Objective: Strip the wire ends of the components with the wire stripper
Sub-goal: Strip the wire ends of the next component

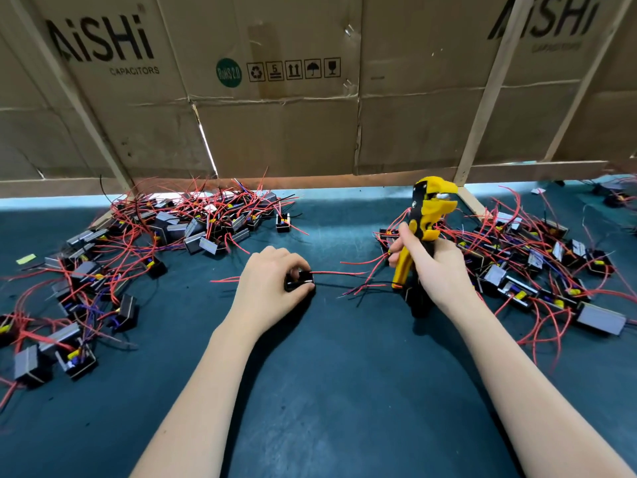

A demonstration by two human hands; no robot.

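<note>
Two hands work over the dark green mat (327, 374). In the middle of the mat, the left hand (267, 284) curls its fingers round a small black component (299, 280) and presses it down. A red wire (339, 272) runs from the component toward the right hand (432, 267). That hand wraps tight round the handles of the yellow and black wire stripper (427, 215), which stands upright with its jaws up. Piles of components (138, 243) lie on both sides of the mat.
</note>
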